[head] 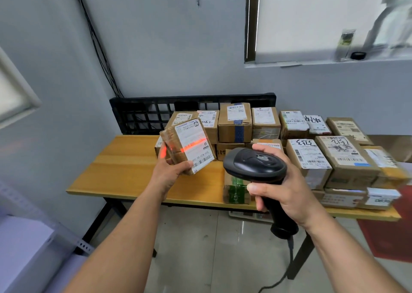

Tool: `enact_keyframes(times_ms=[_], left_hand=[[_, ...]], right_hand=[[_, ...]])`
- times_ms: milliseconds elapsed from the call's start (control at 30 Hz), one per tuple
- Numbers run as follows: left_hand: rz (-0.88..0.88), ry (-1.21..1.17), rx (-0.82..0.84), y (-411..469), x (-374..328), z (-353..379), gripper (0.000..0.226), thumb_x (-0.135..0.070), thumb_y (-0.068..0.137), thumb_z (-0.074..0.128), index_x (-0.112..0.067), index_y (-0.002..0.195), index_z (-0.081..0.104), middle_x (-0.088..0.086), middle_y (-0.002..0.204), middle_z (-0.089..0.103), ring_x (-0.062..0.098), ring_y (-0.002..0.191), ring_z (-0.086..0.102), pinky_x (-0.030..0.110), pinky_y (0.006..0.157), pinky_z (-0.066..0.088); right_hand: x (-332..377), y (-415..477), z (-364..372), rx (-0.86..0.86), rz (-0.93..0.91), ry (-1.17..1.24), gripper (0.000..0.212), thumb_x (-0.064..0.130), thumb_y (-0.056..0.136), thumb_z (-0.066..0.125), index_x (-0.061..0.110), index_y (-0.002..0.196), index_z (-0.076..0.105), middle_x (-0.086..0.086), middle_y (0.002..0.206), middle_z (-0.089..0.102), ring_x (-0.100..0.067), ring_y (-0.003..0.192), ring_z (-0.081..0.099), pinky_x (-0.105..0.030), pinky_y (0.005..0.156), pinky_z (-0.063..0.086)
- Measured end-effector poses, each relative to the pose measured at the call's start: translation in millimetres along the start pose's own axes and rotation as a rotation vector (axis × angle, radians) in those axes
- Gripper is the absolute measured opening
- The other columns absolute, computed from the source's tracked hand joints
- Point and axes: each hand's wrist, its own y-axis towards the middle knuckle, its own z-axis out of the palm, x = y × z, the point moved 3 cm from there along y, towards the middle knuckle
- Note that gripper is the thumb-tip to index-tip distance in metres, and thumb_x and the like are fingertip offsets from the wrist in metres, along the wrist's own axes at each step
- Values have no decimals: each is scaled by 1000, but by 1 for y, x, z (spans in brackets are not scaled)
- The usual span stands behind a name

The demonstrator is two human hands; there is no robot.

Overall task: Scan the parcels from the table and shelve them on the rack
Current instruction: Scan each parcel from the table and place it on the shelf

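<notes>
scan step rn imo, shelving not begun. far left, low corner: the rack (82, 244), grey metal w/ a punched angle upright and a white shelf board, only part of it in view.

left grip (169, 170) is wrapped round the lower end of a small parcel (189, 145), thumb on the front, fingers behind. it's held up in the air over the surface (120, 165), tilted w/ the label toward the cam. parcel = brown cardboard brick, shiny clear tape round it, corners a bit crumpled, white paper label over the big face.

red scan line (191, 146) crosses the mid of the label and spills onto the fingers. the barcode looks to sit lower, nr the thumb, so it prob needs a small tilt or a lower beam before it reads.

surface is a smooth yellow wood-look board on black legs. behind it there's a black plastic grid crate (142, 114) on edge by the wall.

scanner (254, 163): matte black plastic, rounded head, pistol handle, cable off the bottom. right grip (287, 194) is closed round that handle, head aimed left at the parcel.

right part of the surface: pile of boxes (334, 156), cardboard, labelled, some w/ marker numbers, packed tight.

next, once it reads: swing left to the rack. one-hand carry looks fine, i'd guess.
</notes>
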Motion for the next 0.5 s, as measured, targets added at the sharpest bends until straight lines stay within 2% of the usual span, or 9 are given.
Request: enact_keyframes(times_ms=[100,200,233,367,500], left_hand=[[-5,-15,-10,0,-1,-1,105,-3,77,77,-37,153,14,8,114,68,23,104,66,37,88,53],[-5,-25,-24,-3,0,-4,103,-2,78,76,-37,153,14,9,112,69,21,101,67,29,78,51],[-1,-37,-39,-5,0,-6,102,-2,78,76,-38,152,15,9,112,69,21,101,67,30,79,52],[-14,-78,-93,-10,5,-17,106,-9,74,81,-44,151,16,8,121,66,25,114,62,50,101,48],[-4,-93,-138,-21,6,-26,106,-11,74,81,-48,150,16,5,121,67,24,113,63,50,104,45]], right_hand=[[2,1,-3,5,-6,-31,76,8,65,80,25,133,49,-16,98,71,-36,47,58,-39,50,53],[2,2,-5,17,-12,-53,76,6,66,79,25,133,49,-14,95,71,-37,48,58,-41,50,53],[1,2,-5,27,-11,-62,76,7,66,79,26,133,49,-14,96,71,-37,48,58,-41,51,54],[-4,0,-3,78,12,-69,75,8,64,80,30,130,51,-12,100,71,-36,48,58,-42,51,54],[-10,2,-1,120,31,-62,76,10,63,81,31,130,52,-14,92,71,-36,47,57,-46,53,52]])
